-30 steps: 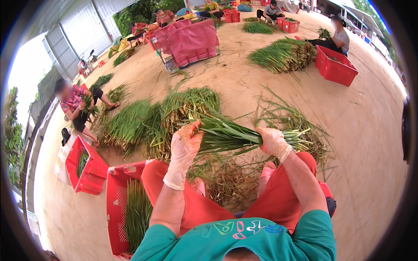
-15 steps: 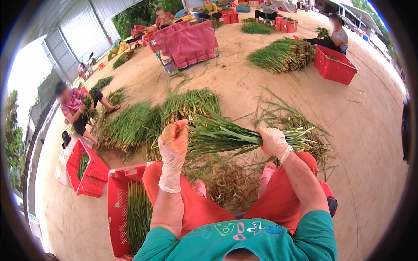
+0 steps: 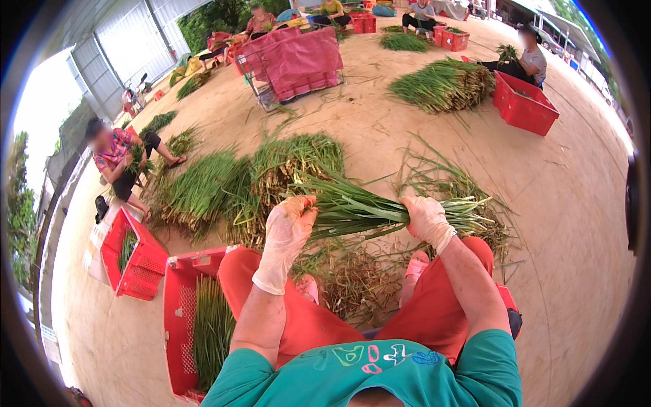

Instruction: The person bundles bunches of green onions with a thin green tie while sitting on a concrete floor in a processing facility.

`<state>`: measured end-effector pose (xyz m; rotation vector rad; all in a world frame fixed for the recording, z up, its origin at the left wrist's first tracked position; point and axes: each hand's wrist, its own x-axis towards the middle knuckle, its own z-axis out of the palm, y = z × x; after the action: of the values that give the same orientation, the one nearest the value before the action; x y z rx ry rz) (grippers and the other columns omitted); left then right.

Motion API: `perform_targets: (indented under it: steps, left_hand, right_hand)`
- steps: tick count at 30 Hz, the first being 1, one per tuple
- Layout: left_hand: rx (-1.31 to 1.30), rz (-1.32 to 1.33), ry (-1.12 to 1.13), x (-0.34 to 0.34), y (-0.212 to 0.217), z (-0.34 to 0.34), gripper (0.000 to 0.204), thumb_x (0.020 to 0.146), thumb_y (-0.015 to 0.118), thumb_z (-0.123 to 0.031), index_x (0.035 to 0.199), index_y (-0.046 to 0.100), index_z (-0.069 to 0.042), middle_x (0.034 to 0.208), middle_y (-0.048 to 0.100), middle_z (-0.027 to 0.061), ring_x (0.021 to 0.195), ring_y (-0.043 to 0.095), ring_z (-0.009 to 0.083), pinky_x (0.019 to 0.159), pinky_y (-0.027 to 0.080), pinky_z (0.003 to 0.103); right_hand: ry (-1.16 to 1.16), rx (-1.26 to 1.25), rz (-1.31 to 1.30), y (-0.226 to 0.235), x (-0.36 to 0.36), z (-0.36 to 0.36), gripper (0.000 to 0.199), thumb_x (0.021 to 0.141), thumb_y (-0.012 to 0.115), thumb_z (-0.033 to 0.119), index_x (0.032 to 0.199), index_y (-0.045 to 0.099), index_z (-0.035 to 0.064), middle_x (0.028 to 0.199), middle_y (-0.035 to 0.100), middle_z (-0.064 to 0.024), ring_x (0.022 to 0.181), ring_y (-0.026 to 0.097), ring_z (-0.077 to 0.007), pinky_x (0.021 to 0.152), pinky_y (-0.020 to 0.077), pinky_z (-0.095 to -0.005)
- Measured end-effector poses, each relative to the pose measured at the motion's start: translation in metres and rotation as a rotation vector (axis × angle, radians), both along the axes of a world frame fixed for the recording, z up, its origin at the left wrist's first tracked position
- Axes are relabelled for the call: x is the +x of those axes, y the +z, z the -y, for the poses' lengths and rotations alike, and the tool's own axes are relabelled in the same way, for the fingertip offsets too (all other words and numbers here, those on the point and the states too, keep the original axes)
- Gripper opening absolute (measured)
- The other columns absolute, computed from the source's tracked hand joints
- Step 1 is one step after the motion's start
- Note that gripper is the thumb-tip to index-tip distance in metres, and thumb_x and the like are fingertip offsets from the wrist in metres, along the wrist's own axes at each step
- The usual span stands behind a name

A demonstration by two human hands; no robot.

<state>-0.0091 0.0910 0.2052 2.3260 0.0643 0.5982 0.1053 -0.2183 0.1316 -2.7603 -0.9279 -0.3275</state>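
Nearby, red crate [image 3: 182, 298] and greens pile [image 3: 237, 183] flank bundle [image 3: 366, 210].

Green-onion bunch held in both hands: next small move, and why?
Probably lower the bunch into the red crate at the person's left: both hands, right and left, already grip it, and that crate holds similar stalks laid flat.

Bare tan concrete floor [image 3: 563, 203] carries everything; two big heaps of green stalks [image 3: 251, 183] lie mid-floor, roots toward the camera; a third heap [image 3: 444, 85] beside a red crate [image 3: 525, 105] far right; loose trimmings [image 3: 359, 281] scattered near the feet; red crate with stalks [image 3: 183, 319] lower left; another red crate [image 3: 132, 254] just left of it; pink-covered cart [image 3: 291, 61] at back.
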Motion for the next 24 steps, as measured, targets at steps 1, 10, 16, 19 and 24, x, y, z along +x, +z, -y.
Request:
perform_targets:
  steps: [1,10,16,19,24]
  left_hand:
    - [0.015,0.038,-0.008,0.001,-0.003,-0.001,0.021,0.087,0.070,-0.007,0.107,0.073,-0.005,0.079,0.071,0.0046,0.064,0.058,0.0081,0.059,0.046,0.026]
    - [-0.118,-0.034,-0.018,0.010,-0.001,0.008,0.009,0.085,0.065,-0.001,0.092,0.072,-0.003,0.078,0.070,0.0105,0.069,0.064,0.0155,0.064,0.048,0.027]
    - [-0.710,0.196,-0.016,0.015,0.010,-0.018,0.010,0.089,0.061,-0.001,0.089,0.070,-0.005,0.080,0.071,0.0061,0.066,0.058,0.0038,0.054,0.047,0.020]
    - [-0.800,0.247,-0.025,0.011,0.019,-0.036,0.013,0.093,0.059,-0.001,0.098,0.070,-0.006,0.088,0.070,0.0015,0.067,0.054,0.0002,0.052,0.043,0.015]
    - [-0.738,0.256,-0.261,0.025,0.000,-0.005,0.010,0.097,0.059,-0.004,0.103,0.068,-0.002,0.080,0.058,-0.0028,0.063,0.048,0.0045,0.059,0.042,0.017]
  right_hand:
    - [-0.004,-0.002,-0.001,0.001,-0.001,-0.001,0.030,0.075,0.067,0.013,0.105,0.062,0.0105,0.085,0.068,-0.0131,0.084,0.068,-0.0322,0.074,0.0529,-0.0431]
    - [0.023,-0.006,-0.002,0.006,-0.003,-0.001,0.027,0.075,0.067,0.012,0.102,0.063,0.0098,0.087,0.068,-0.0125,0.085,0.068,-0.0325,0.074,0.0529,-0.0433]
    - [0.015,0.015,-0.054,0.011,-0.006,-0.007,0.029,0.074,0.067,0.010,0.102,0.063,0.0093,0.091,0.069,-0.0112,0.089,0.068,-0.0319,0.076,0.0534,-0.0436]
    - [0.012,0.029,-0.060,0.012,-0.007,-0.002,0.028,0.074,0.067,0.009,0.102,0.063,0.0084,0.089,0.068,-0.0125,0.088,0.068,-0.0327,0.076,0.0536,-0.0445]
    - [0.057,0.006,-0.055,0.003,-0.002,-0.003,0.026,0.073,0.067,0.008,0.099,0.063,0.0081,0.087,0.068,-0.0131,0.087,0.068,-0.0339,0.075,0.0535,-0.0456]
